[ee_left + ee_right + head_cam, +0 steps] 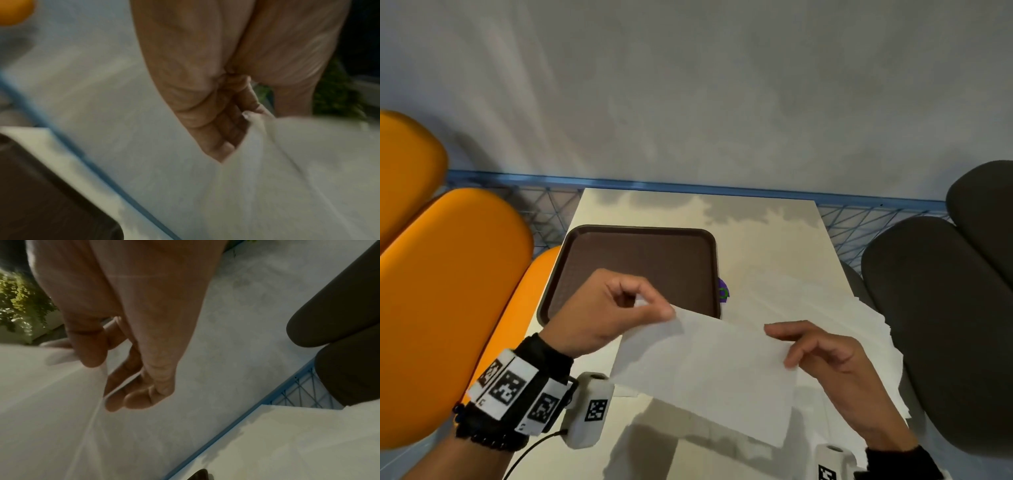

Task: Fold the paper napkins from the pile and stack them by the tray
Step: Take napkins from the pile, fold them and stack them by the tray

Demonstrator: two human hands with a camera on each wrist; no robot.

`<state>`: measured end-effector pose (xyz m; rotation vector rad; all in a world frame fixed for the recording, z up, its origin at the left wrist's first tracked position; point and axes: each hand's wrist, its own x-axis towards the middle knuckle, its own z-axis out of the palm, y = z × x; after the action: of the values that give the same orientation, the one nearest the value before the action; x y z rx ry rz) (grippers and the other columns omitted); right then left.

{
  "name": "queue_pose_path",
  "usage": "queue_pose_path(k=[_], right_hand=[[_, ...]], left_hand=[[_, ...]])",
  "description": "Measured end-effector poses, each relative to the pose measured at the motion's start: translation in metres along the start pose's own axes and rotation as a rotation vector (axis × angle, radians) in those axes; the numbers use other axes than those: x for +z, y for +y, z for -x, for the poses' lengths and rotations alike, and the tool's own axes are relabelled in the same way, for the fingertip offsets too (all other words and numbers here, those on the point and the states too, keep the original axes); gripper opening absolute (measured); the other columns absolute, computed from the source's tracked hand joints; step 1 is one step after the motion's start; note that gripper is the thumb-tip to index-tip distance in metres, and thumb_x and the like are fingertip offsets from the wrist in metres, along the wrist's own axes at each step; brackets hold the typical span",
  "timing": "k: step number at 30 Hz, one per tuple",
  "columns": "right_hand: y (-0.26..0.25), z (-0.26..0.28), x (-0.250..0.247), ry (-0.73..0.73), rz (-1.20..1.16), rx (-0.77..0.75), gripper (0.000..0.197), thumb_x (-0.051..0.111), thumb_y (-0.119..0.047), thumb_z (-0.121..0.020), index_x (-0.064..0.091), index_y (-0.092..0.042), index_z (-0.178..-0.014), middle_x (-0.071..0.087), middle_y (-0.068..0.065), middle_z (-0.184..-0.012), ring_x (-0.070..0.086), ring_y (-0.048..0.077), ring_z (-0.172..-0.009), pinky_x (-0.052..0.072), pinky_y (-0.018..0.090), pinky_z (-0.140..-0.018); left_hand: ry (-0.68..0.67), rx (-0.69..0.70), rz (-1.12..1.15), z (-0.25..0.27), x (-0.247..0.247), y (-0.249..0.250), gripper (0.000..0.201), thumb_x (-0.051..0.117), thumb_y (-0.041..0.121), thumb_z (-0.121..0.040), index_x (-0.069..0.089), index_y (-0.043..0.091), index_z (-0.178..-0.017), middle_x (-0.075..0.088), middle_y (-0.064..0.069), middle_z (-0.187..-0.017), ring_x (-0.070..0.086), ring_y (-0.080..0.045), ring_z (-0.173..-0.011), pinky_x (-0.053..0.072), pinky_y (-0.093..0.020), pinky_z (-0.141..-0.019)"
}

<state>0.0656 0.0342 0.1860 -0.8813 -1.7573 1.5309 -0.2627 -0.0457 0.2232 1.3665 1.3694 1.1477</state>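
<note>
A white paper napkin (709,373) hangs unfolded above the table's near edge, held at its two top corners. My left hand (616,308) pinches the left corner, and the napkin (267,170) fills the lower right of the left wrist view. My right hand (815,346) pinches the right corner between thumb and fingers; the napkin (51,394) shows at lower left in the right wrist view. The pile of white napkins (842,308) lies on the table's right side, partly hidden by the held napkin. A dark brown tray (640,260) sits at the table's left.
The white table (756,233) stands against a blue wire fence (688,187). Orange seats (448,291) are on the left and dark grey seats (945,325) on the right. A small purple object (723,291) lies by the tray's right rim.
</note>
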Motion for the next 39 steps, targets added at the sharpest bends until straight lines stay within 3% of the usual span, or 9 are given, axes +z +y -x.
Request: queue_pose_path(k=[2,4,7,14,18,25,31,34,39], right_hand=[[-0.006,-0.002,-0.001,0.104,0.275,-0.077,0.056,0.052,0.028,-0.08,0.068,-0.025,-0.075,0.072,-0.005,-0.11,0.065,0.021,-0.11,0.049,0.032,-0.082],[-0.023,-0.007,0.016,0.101,0.494,-0.21,0.034,0.067,-0.001,-0.086,0.069,-0.035,-0.093,0.067,-0.013,-0.114,0.061,0.014,-0.114,0.046,0.03,-0.087],[-0.037,-0.018,0.055,-0.224,0.733,-0.25,0.032,0.062,-0.054,-0.092,0.065,-0.038,-0.119,0.054,-0.026,-0.128,0.046,0.002,-0.125,0.038,0.03,-0.1],[-0.032,-0.03,0.084,-0.236,0.621,-0.311,0.021,0.054,-0.042,-0.1,0.068,-0.032,-0.088,0.061,-0.015,-0.081,0.052,0.008,-0.08,0.04,0.03,-0.071],[-0.037,-0.028,0.086,-0.217,0.615,-0.361,0.026,0.054,-0.041,-0.1,0.069,-0.027,-0.084,0.06,-0.012,-0.074,0.052,0.01,-0.074,0.042,0.029,-0.067],[0.015,0.002,0.025,-0.212,0.842,-0.081,0.038,0.034,-0.068,-0.097,0.063,-0.043,-0.091,0.064,-0.026,-0.085,0.05,-0.001,-0.079,0.049,0.04,-0.078],[-0.008,-0.004,0.057,-0.294,0.881,-0.146,0.058,0.046,-0.083,-0.08,0.063,-0.046,-0.121,0.056,-0.032,-0.12,0.044,-0.01,-0.111,0.027,0.027,-0.098],[-0.006,-0.009,0.082,-0.417,0.787,-0.186,0.031,0.044,-0.064,-0.095,0.065,-0.042,-0.1,0.061,-0.031,-0.102,0.049,-0.005,-0.101,0.034,0.033,-0.093],[0.011,-0.015,0.085,-0.509,0.725,-0.092,0.038,0.041,-0.062,-0.097,0.062,-0.034,-0.083,0.064,-0.018,-0.081,0.054,0.003,-0.084,0.038,0.036,-0.091]], left_hand=[[-0.023,0.117,-0.293,0.004,0.006,0.014,0.011,0.077,0.034,-0.079,0.076,0.024,-0.085,0.075,0.009,-0.091,0.07,-0.01,-0.081,0.056,-0.02,-0.072],[-0.116,0.271,-0.59,0.007,0.015,0.025,0.011,0.072,0.035,-0.086,0.069,0.031,-0.096,0.072,0.018,-0.095,0.066,0.002,-0.086,0.05,-0.011,-0.072],[-0.24,0.288,-0.699,0.011,0.029,0.036,0.019,0.069,0.031,-0.091,0.058,0.037,-0.105,0.071,0.019,-0.097,0.065,0.005,-0.087,0.053,-0.017,-0.07],[-0.085,0.24,-0.669,0.026,0.023,0.048,0.034,0.066,0.051,-0.082,0.065,0.036,-0.114,0.065,0.035,-0.1,0.063,0.015,-0.096,0.043,0.002,-0.078],[-0.02,0.227,-0.527,0.025,0.037,0.043,0.026,0.066,0.056,-0.083,0.078,0.035,-0.093,0.073,0.028,-0.09,0.067,0.009,-0.085,0.049,-0.007,-0.073],[0.189,0.126,-0.56,0.032,0.02,0.037,0.019,0.073,0.055,-0.08,0.078,0.037,-0.077,0.071,0.031,-0.085,0.068,0.005,-0.081,0.053,-0.012,-0.073],[-0.073,0.129,-0.527,0.04,0.051,0.017,0.03,0.064,0.059,-0.083,0.078,0.032,-0.084,0.074,0.022,-0.084,0.066,0.008,-0.073,0.053,-0.012,-0.065],[-0.087,0.077,-0.481,0.046,0.051,0.012,0.029,0.067,0.058,-0.081,0.079,0.032,-0.085,0.074,0.022,-0.082,0.068,0.002,-0.072,0.054,-0.018,-0.066],[0.159,-0.124,-0.311,0.07,0.009,-0.004,0.028,0.071,0.057,-0.073,0.072,0.038,-0.092,0.073,0.022,-0.094,0.068,-0.005,-0.092,0.053,-0.019,-0.076]])
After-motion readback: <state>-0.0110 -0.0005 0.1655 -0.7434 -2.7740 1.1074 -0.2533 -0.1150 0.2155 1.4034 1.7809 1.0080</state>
